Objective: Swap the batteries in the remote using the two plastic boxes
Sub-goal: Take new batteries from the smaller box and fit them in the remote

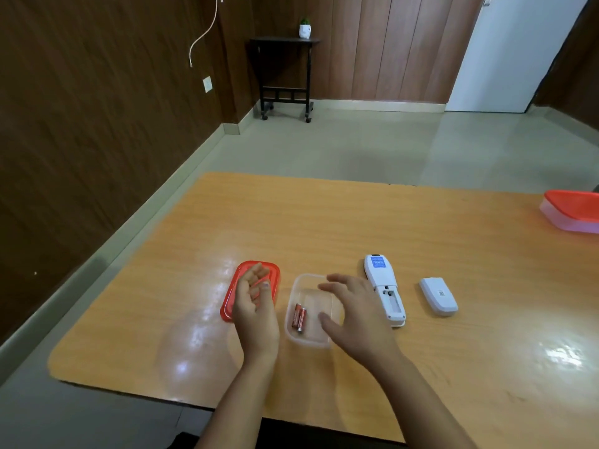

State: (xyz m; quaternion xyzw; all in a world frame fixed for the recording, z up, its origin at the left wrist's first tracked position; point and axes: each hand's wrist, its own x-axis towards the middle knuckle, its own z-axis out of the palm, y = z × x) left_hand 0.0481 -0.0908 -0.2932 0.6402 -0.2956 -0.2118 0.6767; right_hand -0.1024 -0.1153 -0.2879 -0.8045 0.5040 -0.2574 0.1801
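Old cells in the open box, remote waiting with its bay bare.

My left hand (254, 298) hung loosely open and empty over the red lid (241, 280); my right hand (351, 311) hovered spread and empty above the clear box (293, 332), where two batteries (299, 317) lay side by side. The remote (384, 288) lay face down just right of the box, its cover (438, 295) set apart. The second box (572, 210) sat closed at the table's (324, 215) far right. I judged the batteries light, hard and smooth, apt to roll, best pinched at mid-barrel.
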